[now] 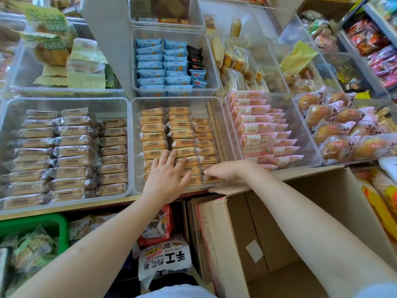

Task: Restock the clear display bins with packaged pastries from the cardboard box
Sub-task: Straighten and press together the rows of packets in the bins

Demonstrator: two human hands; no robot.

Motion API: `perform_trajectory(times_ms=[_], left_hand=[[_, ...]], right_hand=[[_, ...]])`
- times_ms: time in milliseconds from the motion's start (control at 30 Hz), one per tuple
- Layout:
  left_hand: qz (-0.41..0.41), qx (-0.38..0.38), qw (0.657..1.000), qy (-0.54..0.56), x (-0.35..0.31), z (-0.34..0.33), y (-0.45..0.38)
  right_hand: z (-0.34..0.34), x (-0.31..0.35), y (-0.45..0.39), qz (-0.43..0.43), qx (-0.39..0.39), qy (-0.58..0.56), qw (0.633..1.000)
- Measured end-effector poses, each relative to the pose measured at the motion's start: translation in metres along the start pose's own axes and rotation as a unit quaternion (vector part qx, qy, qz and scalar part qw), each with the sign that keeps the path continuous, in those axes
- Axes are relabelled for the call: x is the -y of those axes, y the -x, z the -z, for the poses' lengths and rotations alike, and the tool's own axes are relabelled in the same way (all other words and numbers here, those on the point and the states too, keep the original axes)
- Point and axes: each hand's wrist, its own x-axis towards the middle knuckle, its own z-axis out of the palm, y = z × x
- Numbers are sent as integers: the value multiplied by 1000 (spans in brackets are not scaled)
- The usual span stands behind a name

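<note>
Down at the bottom edge, both forearms reach up from a pale blue sleeve toward the shelf. On the far left below the shelf sits a green basket (32, 224) stuffed with wrapped snacks, and just right of it a white bag with big black lettering (164, 263) stands under a red-and-orange packet.

Up on the shelf, the left bin (64, 102) holds three columns of dark brown wrapped pastries, packed tight front to back. Next to it, the middle bin (137, 147) carries golden wrapped pastries (153, 127) in three columns, and this is where the action is. The left hand (166, 177) lies flat on the front packs of the left and middle columns, fingers straight and spread, pressing down, gripping nothing. The right hand (219, 172) comes in over the bin's front right corner, fingers bent downward onto the packs of the right column; whether it actually pinches one, I cannot tell, since the fingertips are hidden behind the knuckles.

Behind that bin, a tub of blue packets (160, 65) with a few black ones fills the next tier. Moving right, pink packets (253, 127) stand in rows in their own bin, and beyond them round buns in pink-and-white wrappers (335, 125) are piled loosely.

Below the right forearm, the cardboard box (264, 237) stands open just in front of the shelf, flaps up, its brown inside showing bare where it can be seen.
</note>
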Motion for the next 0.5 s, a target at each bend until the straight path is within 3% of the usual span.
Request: perform_trajectory(times_ms=[67,267,500], left_hand=[[-1,-1,1000,1,0,1,0],[3,1,1000,-1,-1,0,-1],[2,-12,1000,4,0,-1,-1]], right_hand=[[5,-1,9,-4,17,-54,998],[-1,1,-2,-11,33,111,993],[-12,0,-10,-22,28,117,992]])
